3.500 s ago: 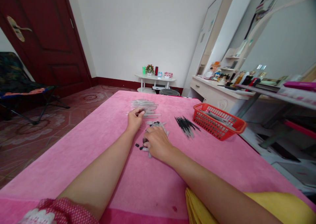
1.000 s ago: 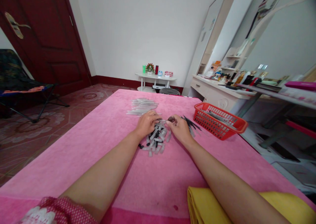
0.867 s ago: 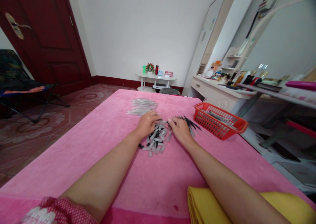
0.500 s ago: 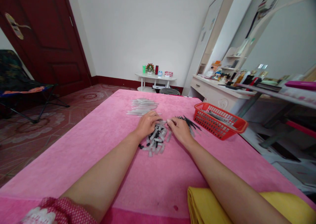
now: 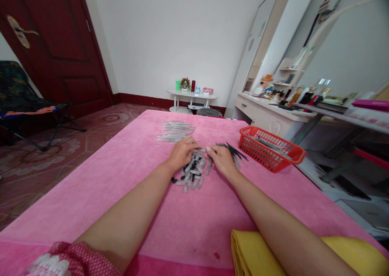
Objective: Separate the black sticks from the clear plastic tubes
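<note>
while both hands meet over the pink cloth, l hand has fingers curled down at the far-left edge of a pile of small clear + black pcs, and r hand is opp., at the far-right edge, thumb + fingers bent in toward it. pale pc shows btwn the two sets of fingertips; too small/blurry, so can't tell if either hand grips it or just touches. pile lies loose on the cloth, mostly on the near side of the hands. clear tubes lie roughly side by side just beyond l hand. thin black rods lie fanned out just right of r hand, partly hidden by it. red-orange basket stands further right, near the rods, w/ grey sticks inside. r forearm passes over a folded yellow cloth at the near edge. l sleeve = red/pink patterned w/ white trim. bg: white side tbl w/ green cup + red cylinder; dark red door + folding chair at left.
</note>
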A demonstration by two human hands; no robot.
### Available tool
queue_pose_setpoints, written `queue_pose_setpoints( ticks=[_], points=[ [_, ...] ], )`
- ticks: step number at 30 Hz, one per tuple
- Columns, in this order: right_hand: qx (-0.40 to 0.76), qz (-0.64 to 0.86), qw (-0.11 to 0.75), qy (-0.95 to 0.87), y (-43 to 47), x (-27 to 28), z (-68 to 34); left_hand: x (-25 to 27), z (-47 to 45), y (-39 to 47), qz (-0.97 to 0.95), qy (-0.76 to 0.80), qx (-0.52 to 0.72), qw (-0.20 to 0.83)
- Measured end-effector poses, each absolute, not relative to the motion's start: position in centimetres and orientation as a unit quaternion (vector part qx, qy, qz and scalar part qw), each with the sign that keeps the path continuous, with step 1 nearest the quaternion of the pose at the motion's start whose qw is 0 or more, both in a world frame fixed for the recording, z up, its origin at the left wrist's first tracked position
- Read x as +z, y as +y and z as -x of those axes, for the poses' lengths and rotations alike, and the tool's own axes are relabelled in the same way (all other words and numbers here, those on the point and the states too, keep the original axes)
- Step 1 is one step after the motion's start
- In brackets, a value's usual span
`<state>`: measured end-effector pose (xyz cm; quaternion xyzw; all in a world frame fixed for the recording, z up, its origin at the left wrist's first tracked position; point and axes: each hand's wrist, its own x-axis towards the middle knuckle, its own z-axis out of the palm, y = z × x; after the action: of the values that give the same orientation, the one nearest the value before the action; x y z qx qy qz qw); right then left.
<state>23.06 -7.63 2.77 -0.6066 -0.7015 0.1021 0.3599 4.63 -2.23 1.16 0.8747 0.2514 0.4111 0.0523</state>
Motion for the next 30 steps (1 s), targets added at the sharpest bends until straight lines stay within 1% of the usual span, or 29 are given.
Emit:
queue_pose_setpoints(
  ticks=[4,7,9,12,15,18,24,26,28,30],
  points=[
    [0.119,0.605,0.354,-0.703,-7.7,3.0,-23.0,1.2,-4.6,-2.2,-0.856,0.264,0.438,0.071],
    [0.104,0.607,0.320,-0.720,-8.3,3.7,-22.3,1.1,-4.5,-1.6,-0.783,0.303,0.532,0.115],
    [0.102,0.599,0.275,-0.745,-8.9,4.3,-21.7,0.9,-4.3,-1.0,-0.706,0.335,0.601,0.169],
    [0.100,0.587,0.200,-0.778,-9.8,5.0,-20.9,0.7,-4.1,-0.1,-0.573,0.345,0.681,0.297],
    [0.078,0.587,0.156,-0.791,-10.4,5.4,-20.4,0.8,-3.9,0.1,-0.463,0.313,0.719,0.413],
    [0.080,0.585,0.138,-0.795,-10.5,5.6,-20.3,1.2,-3.7,-0.1,-0.403,0.301,0.732,0.460],
    [0.126,0.559,0.123,-0.810,-10.1,5.5,-20.8,1.5,-3.5,-0.3,-0.345,0.300,0.736,0.500],
    [0.144,0.552,0.135,-0.810,-9.9,5.4,-21.2,1.5,-3.5,-0.3,-0.338,0.295,0.731,0.514],
    [0.168,0.545,0.185,-0.800,-9.5,5.3,-21.4,1.5,-3.5,-0.3,-0.339,0.290,0.724,0.526],
    [0.219,0.532,0.270,-0.772,-9.0,5.1,-21.6,1.6,-3.5,-0.4,-0.339,0.286,0.716,0.539]
  ],
)
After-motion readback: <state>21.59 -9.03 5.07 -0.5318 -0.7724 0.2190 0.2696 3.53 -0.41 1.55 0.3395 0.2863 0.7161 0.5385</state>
